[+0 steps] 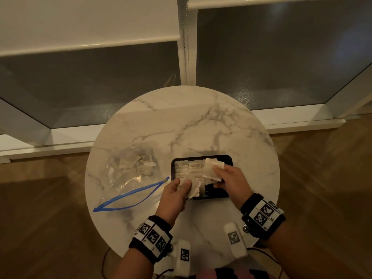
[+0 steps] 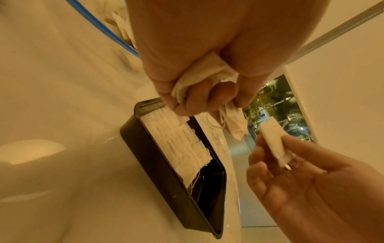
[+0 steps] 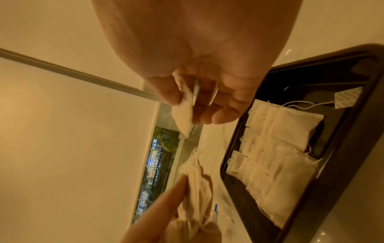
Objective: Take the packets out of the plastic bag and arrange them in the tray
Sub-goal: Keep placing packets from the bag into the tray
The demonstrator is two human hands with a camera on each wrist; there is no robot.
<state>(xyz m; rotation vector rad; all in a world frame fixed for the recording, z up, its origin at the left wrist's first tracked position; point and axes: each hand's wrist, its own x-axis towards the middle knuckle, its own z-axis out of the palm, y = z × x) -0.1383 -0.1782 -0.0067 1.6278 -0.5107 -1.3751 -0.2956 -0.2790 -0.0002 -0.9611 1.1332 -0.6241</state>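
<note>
A black tray [image 1: 231, 161] sits near the front of the round marble table, with rows of white packets [image 1: 188, 168] lined up in its left part. My left hand [image 1: 182, 188] grips a bunch of packets [image 2: 199, 74] over the tray's front left corner. My right hand [image 1: 220, 174] pinches a white packet [image 1: 212, 170] between thumb and fingers above the tray's right part; the same packet [image 3: 184, 115] shows in the right wrist view. The clear plastic bag [image 1: 128, 178] with a blue zip lies open at the left, more packets inside.
The marble table [image 1: 191, 125] stands against a window with a white sill. Wooden floor surrounds it. The tray's right part [image 2: 209, 194] shows bare black bottom. Cables hang below the table's front edge.
</note>
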